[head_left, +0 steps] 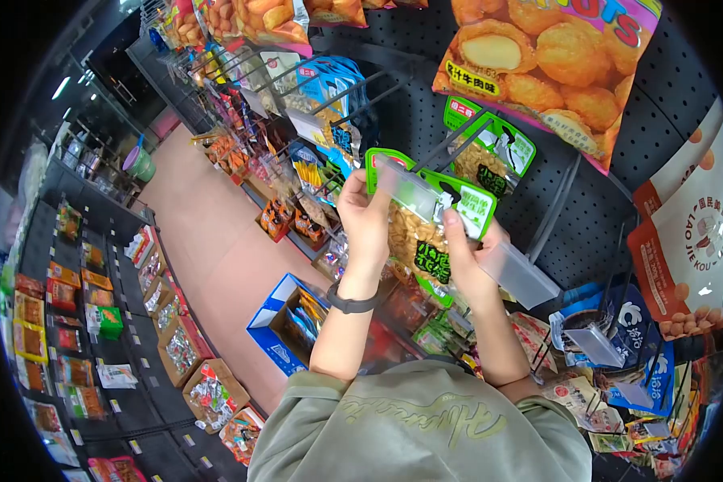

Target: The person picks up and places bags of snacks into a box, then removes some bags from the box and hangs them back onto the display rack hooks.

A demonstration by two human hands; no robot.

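Observation:
A green-topped bag of peanuts (416, 233) with a clear front hangs tilted between both hands, in front of the black pegboard. My left hand (363, 217) is closed at the bag's upper left edge, its thumb beside a clear plastic label holder (412, 189). My right hand (472, 255) pinches the bag's right side, thumb on the front. Another clear label holder (519, 278) sticks out beside the right hand. Just behind, a similar green peanut bag (490, 149) hangs on the rack. The fingers behind the held bag are partly hidden.
A large orange nut-snack bag (538, 68) hangs above on the right. Metal hooks (556, 210) project from the pegboard. A blue display box (283, 321) stands below left near the aisle floor (197, 213). Snack shelves (128, 353) line the far left.

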